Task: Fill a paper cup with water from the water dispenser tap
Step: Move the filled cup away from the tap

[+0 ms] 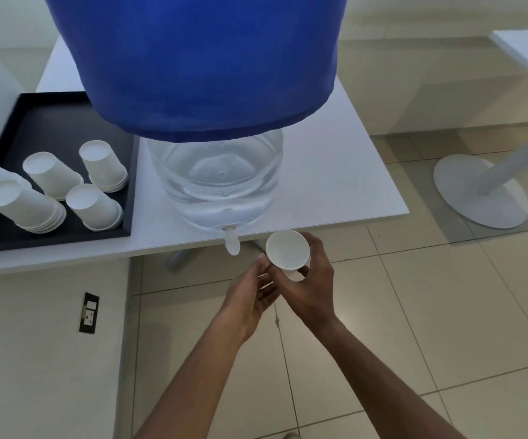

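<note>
You are holding the cup (286, 250) in your right hand (311, 288), just right of the tap (231, 241) at frame centre, still empty. Your left hand (251, 296) is touching its side, fingers loose. Next, be bringing the cup under the tap.

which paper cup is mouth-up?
The paper cup in the right hand, right of the tap. The stacked cups on the black tray are all upside down.
</note>
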